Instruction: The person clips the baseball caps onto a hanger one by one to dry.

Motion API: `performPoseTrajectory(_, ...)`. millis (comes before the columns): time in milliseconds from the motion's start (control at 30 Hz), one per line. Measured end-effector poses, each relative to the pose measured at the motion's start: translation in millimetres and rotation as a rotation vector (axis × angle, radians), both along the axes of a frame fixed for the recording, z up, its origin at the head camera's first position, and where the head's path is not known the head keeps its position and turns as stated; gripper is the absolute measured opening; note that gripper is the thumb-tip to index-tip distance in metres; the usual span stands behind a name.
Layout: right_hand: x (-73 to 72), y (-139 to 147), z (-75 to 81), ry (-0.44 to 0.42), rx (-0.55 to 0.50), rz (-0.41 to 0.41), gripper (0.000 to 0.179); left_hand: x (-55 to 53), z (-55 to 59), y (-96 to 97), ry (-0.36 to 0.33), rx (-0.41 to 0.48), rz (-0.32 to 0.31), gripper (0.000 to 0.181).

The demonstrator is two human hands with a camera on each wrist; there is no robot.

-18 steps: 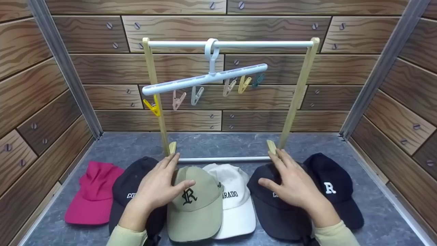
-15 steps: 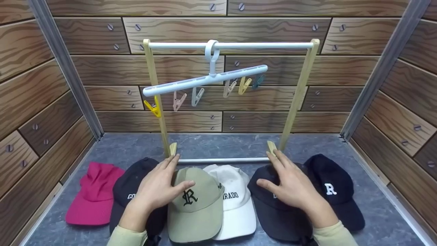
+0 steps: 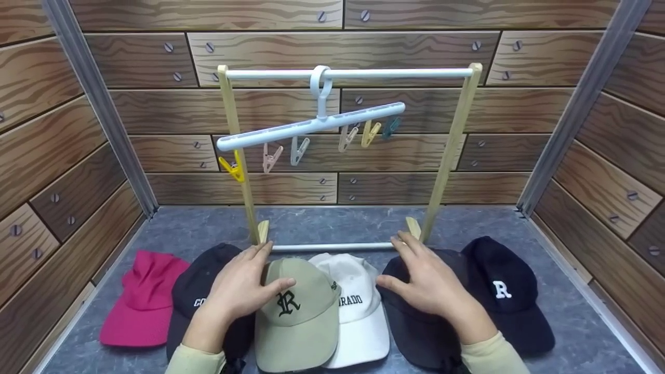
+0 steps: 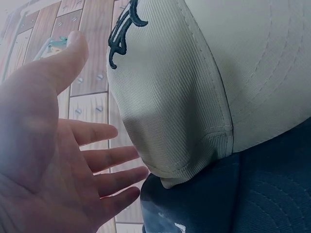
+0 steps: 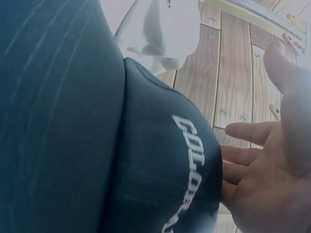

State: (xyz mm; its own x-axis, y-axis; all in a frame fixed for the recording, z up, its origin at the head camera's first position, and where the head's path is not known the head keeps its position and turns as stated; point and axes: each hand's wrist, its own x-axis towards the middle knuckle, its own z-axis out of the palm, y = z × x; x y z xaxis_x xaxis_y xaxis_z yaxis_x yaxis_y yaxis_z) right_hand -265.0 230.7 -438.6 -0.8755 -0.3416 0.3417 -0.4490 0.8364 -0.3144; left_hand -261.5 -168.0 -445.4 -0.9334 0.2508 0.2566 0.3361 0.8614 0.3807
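Observation:
My left hand [image 3: 236, 285] is over a black cap [image 3: 189, 296] and beside an olive cap [image 3: 296, 322] with a dark embroidered letter. Its fingers are extended, thumb spread, in the left wrist view. Straight fingers also show on my right hand [image 3: 431, 283], which hovers over a second black cap [image 3: 415, 337]; the lettering on that cap [image 5: 189, 160] shows in the right wrist view. Nothing is gripped by either hand. Between the hands, a white cap [image 3: 361, 311] lies partly under the olive one. Both hands' fingertips reach toward the base of a rack [image 3: 444, 171].
A white hanger [image 3: 311, 124] with several clothespins [image 3: 298, 150] hangs tilted from the rack's top bar [image 3: 395, 74]. A magenta cap [image 3: 140, 301] lies far left, and a navy cap [image 3: 504, 311] with a white R far right. Wood-patterned walls [image 3: 280, 187] surround the grey surface [image 3: 332, 221].
My right hand has shifted left, its fingertips coming off the rack's right foot toward the lower bar. My left hand stays about where it was. The caps and hanger have not moved.

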Motion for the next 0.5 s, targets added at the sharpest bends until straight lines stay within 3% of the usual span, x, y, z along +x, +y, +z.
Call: performPoseTrajectory(500,-4.1,-26.1,-1.6,-0.032,-0.013,0.088,0.091,-1.7,1.3,0.9,-0.013,0.007,-0.02,0.091)
